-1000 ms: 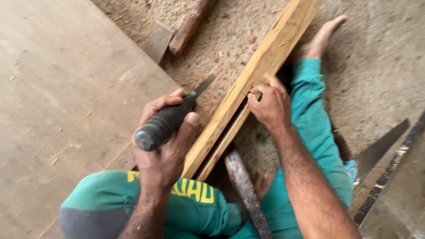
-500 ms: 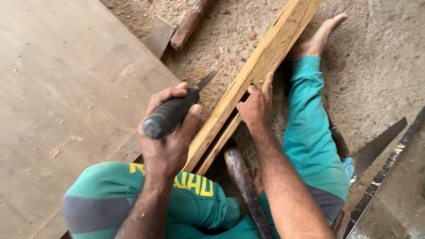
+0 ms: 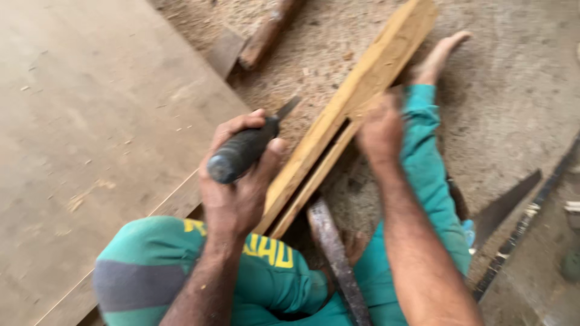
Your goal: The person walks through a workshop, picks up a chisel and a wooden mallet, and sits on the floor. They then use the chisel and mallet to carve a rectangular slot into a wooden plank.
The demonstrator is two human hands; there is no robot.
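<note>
Gripping a dark-handled chisel (image 3: 248, 148) in a closed left hand (image 3: 238, 181), blade toward two o'clock, right hand (image 3: 380, 130) blurred, grip unclear, resting on wooden beam (image 3: 350, 102) at three o'clock.

One head-worn camera looks steeply down from just above the seated person's lap, close enough that the long wooden beam (image 3: 344, 118) runs diagonally from the lower middle to the upper right and fills the centre of the view. Measured from that beam, the left hand (image 3: 238, 181) sits just to its left, the right hand (image 3: 380, 130) rests against its right edge, and the person's green-clad knees fill the bottom below its near end. Left of the beam lies a flat board (image 3: 90, 121); a saw blade (image 3: 504, 205) lies well right of it.
</note>
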